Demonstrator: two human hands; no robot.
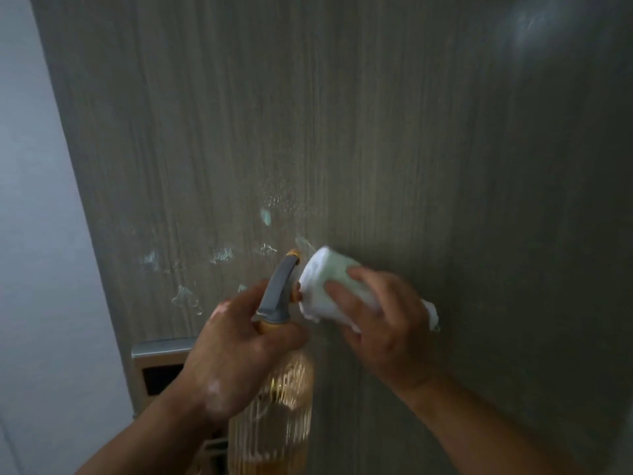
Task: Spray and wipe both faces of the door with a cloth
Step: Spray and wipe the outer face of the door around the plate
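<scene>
A grey-brown wood-grain door (pixel 342 114) fills the view, with wet spray droplets and streaks across its middle left. My left hand (pixel 236 351) grips the neck of a clear ribbed spray bottle (pixel 274 416) of amber liquid, its grey and yellow trigger head pointing at the door. My right hand (pixel 383 317) holds a folded white and pale green cloth (pixel 325 286) pressed against the door just right of the nozzle.
A metal lock plate (pixel 154 365) with a dark panel sits on the door at lower left, partly behind my left arm. A pale grey wall (pixel 37 234) runs along the door's left edge.
</scene>
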